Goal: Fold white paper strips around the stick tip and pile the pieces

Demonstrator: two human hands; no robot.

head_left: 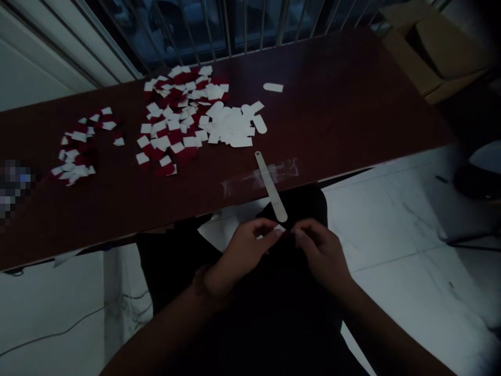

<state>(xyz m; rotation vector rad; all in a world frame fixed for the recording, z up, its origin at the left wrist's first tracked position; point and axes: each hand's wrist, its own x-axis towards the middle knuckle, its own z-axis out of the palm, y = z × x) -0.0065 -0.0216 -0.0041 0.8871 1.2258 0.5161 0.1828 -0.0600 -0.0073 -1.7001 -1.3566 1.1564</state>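
Above my lap, my left hand (248,248) pinches a small flat piece (279,228) with a white end and a dark red part. Thumb and forefinger of my right hand (323,253) close on its red side; the fingers cover most of it. Just beyond my fingertips, a long flat strip (269,184) with rounded ends and a small hole juts over the table's front edge, and clear tape lies across it. On the table is a heap of plain white round-ended pieces (233,125). Left of it spreads a large pile of red-and-white pieces (172,125).
A smaller group of red-and-white pieces (76,156) lies farther left on the dark red table (332,109). One white piece (273,87) sits apart toward the back. Metal bars (245,26) line the window behind. An open cardboard box (442,57) stands at the far right.
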